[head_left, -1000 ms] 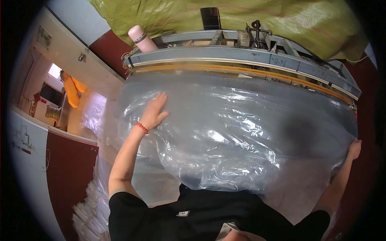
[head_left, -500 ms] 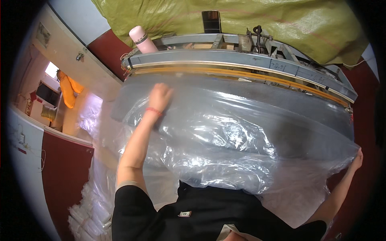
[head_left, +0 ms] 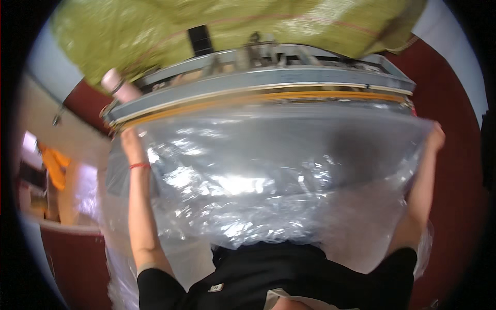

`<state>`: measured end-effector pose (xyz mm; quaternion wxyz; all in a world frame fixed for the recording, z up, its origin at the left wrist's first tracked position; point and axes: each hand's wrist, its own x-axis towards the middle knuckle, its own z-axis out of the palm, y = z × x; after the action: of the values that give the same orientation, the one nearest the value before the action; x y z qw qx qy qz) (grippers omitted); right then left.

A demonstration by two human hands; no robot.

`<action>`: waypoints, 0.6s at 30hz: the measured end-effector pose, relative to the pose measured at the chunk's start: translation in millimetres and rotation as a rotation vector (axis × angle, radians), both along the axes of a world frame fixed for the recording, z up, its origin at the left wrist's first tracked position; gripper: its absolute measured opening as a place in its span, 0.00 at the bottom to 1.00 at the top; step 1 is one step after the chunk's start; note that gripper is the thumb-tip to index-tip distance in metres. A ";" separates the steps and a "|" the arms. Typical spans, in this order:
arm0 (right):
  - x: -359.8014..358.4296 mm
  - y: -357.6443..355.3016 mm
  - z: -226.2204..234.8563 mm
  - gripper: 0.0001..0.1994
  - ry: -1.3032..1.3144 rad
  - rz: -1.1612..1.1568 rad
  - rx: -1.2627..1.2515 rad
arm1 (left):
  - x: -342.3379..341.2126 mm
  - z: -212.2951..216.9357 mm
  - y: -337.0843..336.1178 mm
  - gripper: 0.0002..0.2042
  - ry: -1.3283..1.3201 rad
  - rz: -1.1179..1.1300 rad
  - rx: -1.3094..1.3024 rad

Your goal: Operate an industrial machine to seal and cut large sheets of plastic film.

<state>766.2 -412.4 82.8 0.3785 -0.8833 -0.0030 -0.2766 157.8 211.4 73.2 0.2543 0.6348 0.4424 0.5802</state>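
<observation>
The large sheet of clear, shiny plastic film (head_left: 243, 165) lies in front of the person, over a dark grey flat surface (head_left: 118, 175), and its near part comes down to the black short-sleeved shirt (head_left: 268, 276). The film is full of small creases with bright reflections in the middle, while its far edge runs rather straight between the two hands.

The left hand (head_left: 132, 143) is closed on the far left corner of the film; the fingers are a little blurred, so their exact position I cannot tell. On this wrist there is a thin red bracelet (head_left: 139, 166). The right hand (head_left: 437, 137) is clamped on the far right corner, and the two hands are well apart, with both arms stretched forward.

Just beyond the film's far edge stands a long grey metal frame (head_left: 258, 78), with orange strips (head_left: 289, 96) along its near side. At the left end of the frame a pink cylindrical bottle (head_left: 119, 85) with a dark band leans to the left. Behind the frame are a black rectangular object (head_left: 200, 40) and a wide yellow-green woven plastic cover (head_left: 289, 20).
</observation>
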 end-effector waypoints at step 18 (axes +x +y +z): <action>64.9 135.5 -88.8 0.08 -0.144 0.225 0.453 | -61.8 -87.9 161.5 0.07 -0.093 -0.133 -0.009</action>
<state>831.1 -276.9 -6.0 0.5938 -0.7483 -0.0662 -0.2883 96.0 372.9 -14.7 0.3156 0.6341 0.3895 0.5887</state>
